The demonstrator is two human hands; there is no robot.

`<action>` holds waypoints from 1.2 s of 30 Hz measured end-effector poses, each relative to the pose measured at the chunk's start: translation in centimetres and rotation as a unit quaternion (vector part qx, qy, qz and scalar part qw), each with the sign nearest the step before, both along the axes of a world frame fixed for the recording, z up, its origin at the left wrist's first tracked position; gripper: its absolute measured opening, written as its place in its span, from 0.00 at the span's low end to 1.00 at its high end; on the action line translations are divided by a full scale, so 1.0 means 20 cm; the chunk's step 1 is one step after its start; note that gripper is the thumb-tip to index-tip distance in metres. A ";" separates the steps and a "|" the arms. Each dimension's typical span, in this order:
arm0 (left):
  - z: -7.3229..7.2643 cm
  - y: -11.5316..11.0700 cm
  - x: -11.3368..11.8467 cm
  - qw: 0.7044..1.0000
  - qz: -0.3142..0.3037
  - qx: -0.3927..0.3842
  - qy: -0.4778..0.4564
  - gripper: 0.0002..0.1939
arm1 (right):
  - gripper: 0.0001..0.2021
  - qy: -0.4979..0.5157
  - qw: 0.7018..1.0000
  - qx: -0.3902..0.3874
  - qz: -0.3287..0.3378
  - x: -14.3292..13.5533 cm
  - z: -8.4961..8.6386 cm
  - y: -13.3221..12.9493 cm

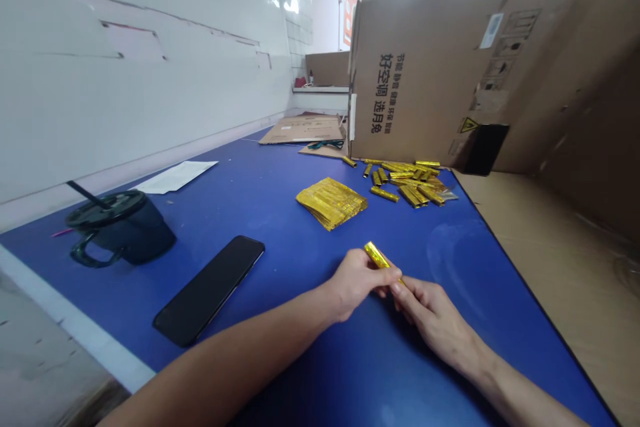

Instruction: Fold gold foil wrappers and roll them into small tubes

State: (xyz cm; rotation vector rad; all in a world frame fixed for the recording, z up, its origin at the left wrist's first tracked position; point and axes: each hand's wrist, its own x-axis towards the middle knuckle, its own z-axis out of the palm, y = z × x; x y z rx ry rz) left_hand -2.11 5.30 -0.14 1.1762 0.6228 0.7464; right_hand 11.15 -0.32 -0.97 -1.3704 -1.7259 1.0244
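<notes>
Between both hands is a small gold foil roll (377,255), its upper end sticking out past the fingers. My left hand (356,280) is closed on it, thumb laid along its side. My right hand (429,307) pinches the lower end, thumb tip close to the left thumb; that end is mostly hidden by the fingers. Beyond the hands lies a stack of flat gold foil sheets (332,203) on the blue table (300,373). Farther right, several finished-looking gold rolls (413,195) lie in a loose pile, some side by side.
At left are a black phone (210,290), a dark lidded mug (123,227) with a straw, and a white paper (177,177). A large cardboard box (425,73) stands behind the pile. Flat cardboard (303,129) lies at the far end, beside the white wall (150,100).
</notes>
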 end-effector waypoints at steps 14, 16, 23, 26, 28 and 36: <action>0.00 0.09 -0.04 0.990 0.109 -0.085 -0.041 0.14 | 0.21 0.024 0.998 -0.044 -0.027 0.00 0.00 0.02; 0.00 0.09 -0.04 0.990 0.114 -0.076 -0.040 0.14 | 0.21 0.015 0.999 -0.042 -0.021 0.00 0.01 0.02; -0.01 0.11 -0.05 0.994 0.091 -0.041 -0.048 0.13 | 0.22 0.007 0.999 -0.041 -0.011 0.01 0.04 0.00; -0.01 0.11 -0.05 0.994 0.087 -0.046 -0.049 0.13 | 0.23 0.002 0.999 -0.044 0.004 0.01 0.02 0.01; -0.02 0.10 -0.04 0.994 0.087 -0.051 -0.047 0.13 | 0.22 -0.006 0.999 -0.050 0.000 0.01 0.01 0.01; -0.01 0.13 -0.07 0.997 0.072 -0.029 -0.003 0.14 | 0.20 -0.039 0.997 0.008 -0.061 0.04 0.01 0.05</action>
